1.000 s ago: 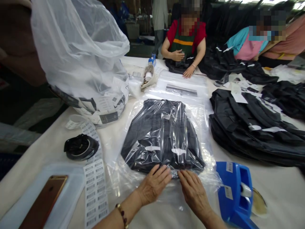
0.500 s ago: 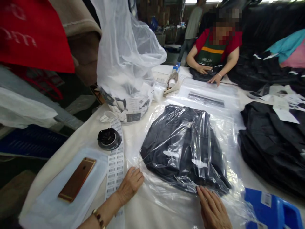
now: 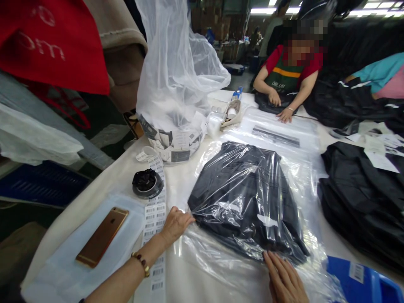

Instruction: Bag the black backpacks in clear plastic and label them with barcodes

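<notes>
A folded black garment (image 3: 249,198) lies inside a clear plastic bag (image 3: 303,168) on the white table. My left hand (image 3: 176,224), with a bead bracelet on the wrist, pinches the bag's plastic at the garment's near left corner. My right hand (image 3: 284,280) lies flat with its fingers stretched out on the bag at the garment's near right corner. A strip of barcode labels (image 3: 154,214) runs just left of my left hand.
A gold phone (image 3: 102,236) lies on a plastic sheet at the left, with a black round tape roll (image 3: 147,183) beyond it. A big clear bag of tags (image 3: 176,92) stands behind. Black garments (image 3: 362,198) pile at the right. A blue tape dispenser (image 3: 362,284) sits near right. A person in red works opposite.
My hands moved apart from the middle of the bag's near edge. The left went to the garment's left corner and closed on the plastic. The view swung left.
</notes>
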The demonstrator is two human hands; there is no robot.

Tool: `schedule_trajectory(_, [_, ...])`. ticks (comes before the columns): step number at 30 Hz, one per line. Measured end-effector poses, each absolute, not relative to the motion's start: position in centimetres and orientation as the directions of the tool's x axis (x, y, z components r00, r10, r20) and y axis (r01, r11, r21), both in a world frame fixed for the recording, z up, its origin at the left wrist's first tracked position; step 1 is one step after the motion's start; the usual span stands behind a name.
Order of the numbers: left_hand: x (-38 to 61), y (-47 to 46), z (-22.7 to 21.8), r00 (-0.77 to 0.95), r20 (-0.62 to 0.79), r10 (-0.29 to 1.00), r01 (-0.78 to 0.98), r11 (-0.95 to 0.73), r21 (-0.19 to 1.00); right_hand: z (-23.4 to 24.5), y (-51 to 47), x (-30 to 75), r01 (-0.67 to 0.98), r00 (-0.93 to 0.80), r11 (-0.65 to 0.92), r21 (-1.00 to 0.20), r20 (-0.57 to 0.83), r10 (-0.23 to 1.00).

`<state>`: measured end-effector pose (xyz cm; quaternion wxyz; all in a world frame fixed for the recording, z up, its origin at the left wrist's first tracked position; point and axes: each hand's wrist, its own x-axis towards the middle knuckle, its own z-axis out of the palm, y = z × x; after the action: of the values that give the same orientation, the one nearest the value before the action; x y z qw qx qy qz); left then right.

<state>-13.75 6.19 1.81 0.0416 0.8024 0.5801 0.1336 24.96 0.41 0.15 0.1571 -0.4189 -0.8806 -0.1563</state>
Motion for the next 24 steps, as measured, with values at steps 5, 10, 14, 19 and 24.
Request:
schedule_trajectory(5, [-14.0,5.6,3.6,0.445,0.161,0.881,0.845,-0.472,0.251,0.4,0.1,24.6,0.815,-0.566,0.564,0.136,0.398,0.722])
schedule_trajectory(10, [-13.9,4.9,3.7,0.552,0.135,0.823,0.774,-0.566,0.284,0.6,0.1,24.3,0.827,-0.544,0.551,0.114,0.413,0.730])
schedule_trajectory(14, [-13.6,5.6,3.4,0.400,-0.027,0.916,0.832,-0.350,0.431,0.8,0.0,24.1,0.841,-0.518,0.534,0.088,0.417,0.747])
schedule_trajectory(19, [-12.9,6.6,4.2,0.251,-0.159,0.955,0.901,-0.170,0.399,0.6,-0.2,23.9,0.861,-0.482,0.507,0.038,0.381,0.789])
schedule_trajectory(24, [-12.7,7.1,4.5,0.231,-0.196,0.953,0.916,-0.145,0.375,2.3,-0.2,22.8,0.876,-0.384,0.456,-0.158,0.345,0.857])
